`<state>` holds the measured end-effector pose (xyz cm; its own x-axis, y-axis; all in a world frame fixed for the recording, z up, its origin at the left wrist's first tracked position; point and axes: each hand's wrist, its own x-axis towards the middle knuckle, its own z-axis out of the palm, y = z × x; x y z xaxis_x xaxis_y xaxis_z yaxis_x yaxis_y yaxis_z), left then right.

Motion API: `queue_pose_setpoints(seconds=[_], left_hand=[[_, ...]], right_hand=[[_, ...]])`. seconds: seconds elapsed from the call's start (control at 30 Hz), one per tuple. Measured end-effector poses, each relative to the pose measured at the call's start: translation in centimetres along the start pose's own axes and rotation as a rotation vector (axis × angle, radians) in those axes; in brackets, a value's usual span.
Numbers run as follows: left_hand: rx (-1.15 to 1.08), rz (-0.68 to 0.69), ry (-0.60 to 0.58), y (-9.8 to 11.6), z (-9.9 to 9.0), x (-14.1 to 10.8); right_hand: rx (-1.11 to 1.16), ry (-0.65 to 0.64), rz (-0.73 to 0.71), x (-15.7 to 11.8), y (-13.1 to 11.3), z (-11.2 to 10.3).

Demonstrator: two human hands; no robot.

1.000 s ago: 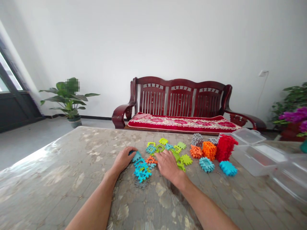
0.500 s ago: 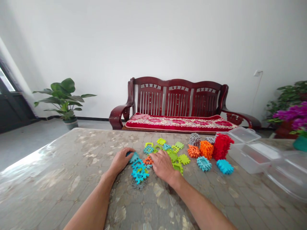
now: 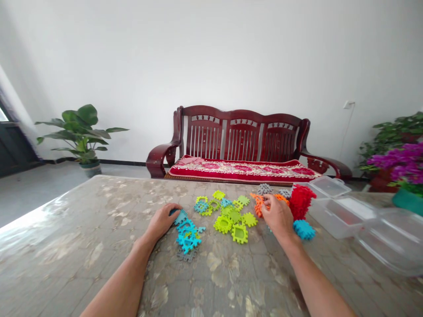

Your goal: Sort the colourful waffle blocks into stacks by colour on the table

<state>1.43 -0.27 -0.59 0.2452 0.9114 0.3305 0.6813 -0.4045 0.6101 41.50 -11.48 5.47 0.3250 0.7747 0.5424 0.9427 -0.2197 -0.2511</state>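
My left hand [image 3: 164, 220] rests on the table with its fingers curled over a light blue piece [image 3: 180, 216] at the left edge of the blue pile [image 3: 187, 235]. My right hand [image 3: 277, 215] is closed on an orange piece [image 3: 256, 199] at the orange stacks, partly covering them. Green pieces [image 3: 234, 215] lie spread between my hands, with a few blue ones among them. A red stack [image 3: 301, 202] stands just right of my right hand, and a blue stack [image 3: 304, 230] sits in front of it.
Clear plastic boxes [image 3: 340, 220] with lids stand at the right of the patterned table [image 3: 109, 229]. Grey pieces [image 3: 265, 189] lie behind the orange ones. Purple flowers [image 3: 399, 163] are at the far right, and a wooden bench [image 3: 243, 136] stands beyond the table.
My right hand has moved right, from the green pieces to the orange stacks, and the orange piece has left the blue pile. My left hand has stayed by the blue pile.
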Motion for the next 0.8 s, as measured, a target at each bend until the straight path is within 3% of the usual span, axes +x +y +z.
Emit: queue_pose_setpoints(seconds=[0.1, 0.27, 0.4, 0.6, 0.7, 0.8], left_hand=[[0.005, -0.003, -0.008, 0.0, 0.0, 0.0], [0.003, 0.005, -0.009, -0.1, -0.1, 0.1], [-0.031, 0.003, -0.019, 0.3, -0.2, -0.1], [-0.187, -0.033, -0.036, 1.9, -1.5, -0.5], [-0.2, 0.053, -0.128, 3.6, -2.9, -0.5], [-0.118, 0.196, -0.353, 5.7, -4.2, -0.7]], right_hand=[[-0.105, -0.007, 0.059, -0.1, 1.4, -0.1], [-0.177, -0.032, 0.042, -0.9, 1.6, -0.1], [-0.044, -0.01, -0.111, -1.9, 0.3, 0.2], [0.221, -0.113, -0.366, -4.5, -3.9, 1.5], [0.252, -0.156, -0.419, -5.7, -5.1, 1.9], [0.239, -0.223, -0.443, -6.6, -5.6, 2.0]])
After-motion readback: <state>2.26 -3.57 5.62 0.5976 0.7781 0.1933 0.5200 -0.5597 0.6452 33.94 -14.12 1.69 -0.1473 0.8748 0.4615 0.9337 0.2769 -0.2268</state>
